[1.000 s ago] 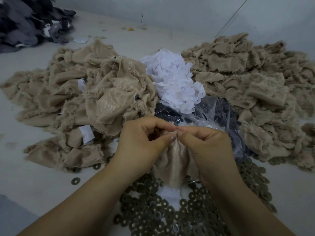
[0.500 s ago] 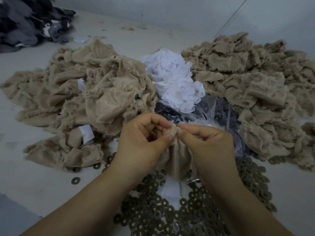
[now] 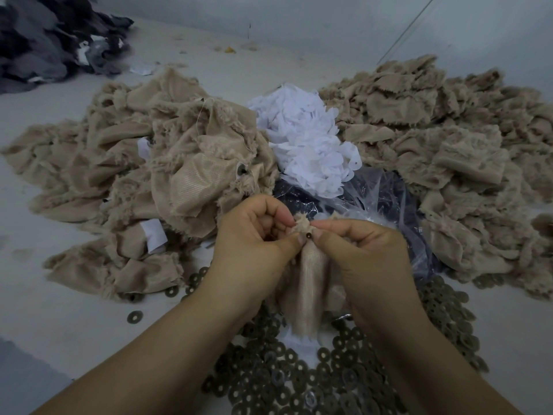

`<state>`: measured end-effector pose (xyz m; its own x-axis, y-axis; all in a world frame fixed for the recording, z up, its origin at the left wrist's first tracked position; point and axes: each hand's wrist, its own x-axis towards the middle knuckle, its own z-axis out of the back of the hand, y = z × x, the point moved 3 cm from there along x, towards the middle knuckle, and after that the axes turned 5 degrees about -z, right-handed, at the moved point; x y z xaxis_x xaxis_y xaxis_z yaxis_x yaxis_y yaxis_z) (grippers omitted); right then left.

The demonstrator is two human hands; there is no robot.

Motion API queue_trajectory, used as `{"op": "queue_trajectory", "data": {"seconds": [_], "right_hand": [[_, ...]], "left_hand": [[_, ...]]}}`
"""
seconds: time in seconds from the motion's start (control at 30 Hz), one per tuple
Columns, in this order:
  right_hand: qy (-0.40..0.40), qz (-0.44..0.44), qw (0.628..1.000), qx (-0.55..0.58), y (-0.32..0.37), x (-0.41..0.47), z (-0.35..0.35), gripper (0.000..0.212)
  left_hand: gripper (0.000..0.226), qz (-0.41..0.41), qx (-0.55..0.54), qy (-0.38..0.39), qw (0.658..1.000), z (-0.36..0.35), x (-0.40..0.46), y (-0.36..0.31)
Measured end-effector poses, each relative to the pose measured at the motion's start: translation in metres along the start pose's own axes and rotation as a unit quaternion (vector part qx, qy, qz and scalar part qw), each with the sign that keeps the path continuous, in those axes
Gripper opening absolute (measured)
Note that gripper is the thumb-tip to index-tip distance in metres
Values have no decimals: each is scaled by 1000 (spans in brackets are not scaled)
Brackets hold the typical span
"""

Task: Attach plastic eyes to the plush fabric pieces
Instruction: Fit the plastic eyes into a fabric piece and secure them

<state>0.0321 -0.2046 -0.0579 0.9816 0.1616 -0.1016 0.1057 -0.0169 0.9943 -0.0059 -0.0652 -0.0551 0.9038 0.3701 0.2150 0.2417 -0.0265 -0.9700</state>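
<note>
A beige plush fabric piece (image 3: 309, 292) hangs between my two hands, its smooth backing facing me. My left hand (image 3: 254, 247) pinches its top edge from the left, and my right hand (image 3: 365, 256) pinches it from the right. A small dark stem of a plastic eye (image 3: 308, 235) pokes through the fabric between my two thumbs. Below lies a spread of dark round washers (image 3: 329, 375). A clear plastic bag of dark eyes (image 3: 386, 202) sits just beyond my hands.
A heap of beige plush pieces (image 3: 167, 181) lies at the left, one with a fitted eye (image 3: 241, 168). Another beige pile (image 3: 454, 163) fills the right. White cut-outs (image 3: 305, 145) are heaped in the middle. Dark grey fabric (image 3: 45, 43) sits far left.
My hands have drawn the fabric's top edge slightly apart and turned it. The eye's dark stem now shows between my thumbs, where before only fabric was seen.
</note>
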Motion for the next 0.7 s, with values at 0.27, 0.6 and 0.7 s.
{"op": "queue_trajectory", "data": {"seconds": [0.27, 0.6, 0.7], "right_hand": [[27, -52, 998, -1, -3, -1, -3, 11], [10, -67, 997, -27, -4, 1, -1, 15], [0, -72, 997, -29, -2, 3, 1, 18]], "left_hand": [[21, -104, 123, -7, 987, -2, -3, -5], [24, -47, 177, 52, 982, 4, 7, 0], [15, -28, 163, 47, 985, 3, 21, 1]]}}
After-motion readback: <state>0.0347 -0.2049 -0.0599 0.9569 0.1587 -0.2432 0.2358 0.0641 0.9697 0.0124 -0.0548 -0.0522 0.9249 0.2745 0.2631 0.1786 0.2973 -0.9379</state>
